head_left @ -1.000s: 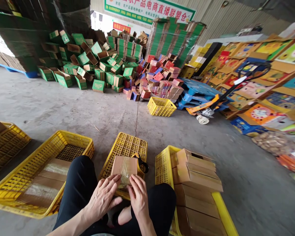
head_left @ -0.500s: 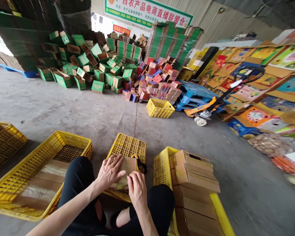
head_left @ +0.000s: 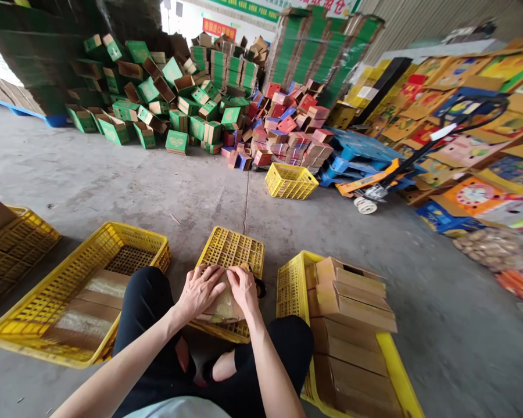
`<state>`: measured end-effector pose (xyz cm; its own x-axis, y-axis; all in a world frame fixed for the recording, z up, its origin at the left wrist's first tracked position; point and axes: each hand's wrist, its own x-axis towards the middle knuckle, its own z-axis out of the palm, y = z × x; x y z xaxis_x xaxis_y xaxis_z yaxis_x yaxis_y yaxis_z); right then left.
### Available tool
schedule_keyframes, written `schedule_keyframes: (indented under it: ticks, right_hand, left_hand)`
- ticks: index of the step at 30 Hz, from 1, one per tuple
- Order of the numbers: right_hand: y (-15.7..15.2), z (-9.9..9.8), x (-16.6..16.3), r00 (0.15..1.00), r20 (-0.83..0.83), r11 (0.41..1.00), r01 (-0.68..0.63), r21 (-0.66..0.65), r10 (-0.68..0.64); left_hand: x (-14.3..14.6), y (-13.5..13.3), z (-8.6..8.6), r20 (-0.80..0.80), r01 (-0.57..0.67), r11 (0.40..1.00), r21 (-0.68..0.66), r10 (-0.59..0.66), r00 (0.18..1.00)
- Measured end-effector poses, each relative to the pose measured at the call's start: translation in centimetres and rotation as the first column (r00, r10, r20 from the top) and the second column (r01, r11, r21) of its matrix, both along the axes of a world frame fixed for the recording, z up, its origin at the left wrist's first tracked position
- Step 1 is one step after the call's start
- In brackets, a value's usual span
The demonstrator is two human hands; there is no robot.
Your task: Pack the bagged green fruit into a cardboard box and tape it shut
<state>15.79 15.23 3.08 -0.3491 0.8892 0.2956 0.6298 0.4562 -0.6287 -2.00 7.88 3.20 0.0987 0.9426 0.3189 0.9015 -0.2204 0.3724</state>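
My bare forearms reach out between my knees, which are in dark trousers (head_left: 150, 302). My left hand (head_left: 200, 288) lies palm down on the box (head_left: 224, 307), fingers spread, gripping nothing. My right hand (head_left: 243, 286) rests beside it, fingers bent lightly onto the box, with no grasp that I can see. The box sits under both hands on the near part of a yellow grid stand (head_left: 239, 247), with clear tape on its top. A tape dispenser (head_left: 260, 287), partly hidden, is just beyond my right hand.

To my left, a yellow crate (head_left: 30, 355) holds taped boxes (head_left: 85, 316); to my right, another crate (head_left: 288, 293) is heaped with plain boxes (head_left: 357, 307). Farther left stands one more crate (head_left: 17, 255).

Out across the concrete floor (head_left: 200, 194) are a small yellow crate (head_left: 291, 181), a pallet jack (head_left: 370, 188) beside blue pallets (head_left: 357, 145), and bright cartons (head_left: 468, 154) stacked at right. Behind lie heaps of red boxes (head_left: 287, 125) and green boxes (head_left: 176, 140), then a banner (head_left: 261, 10).
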Motion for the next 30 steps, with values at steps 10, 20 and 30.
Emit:
schedule_keyframes:
  ticks: [10, 20, 30]
  right_hand:
    - [0.6, -1.0, 1.4, 0.99, -0.144, 0.996, -0.015, -0.093, 0.001]
    - [-3.7, -3.0, 4.6, 0.993, -0.116, 0.991, -0.026, -0.135, 0.01]
    - [-9.3, -2.0, 5.9, 0.963, -0.269, 0.966, -0.086, -0.243, 0.018]
  left_hand:
    - [0.9, 0.0, -0.3, 0.013, -0.08, 0.996, -0.03, 0.081, 0.997]
    - [1.0, -0.4, 0.1, 0.012, -0.085, 0.994, -0.067, 0.086, 0.996]
    - [1.2, -0.7, 0.2, 0.015, -0.09, 0.994, -0.067, 0.091, 0.996]
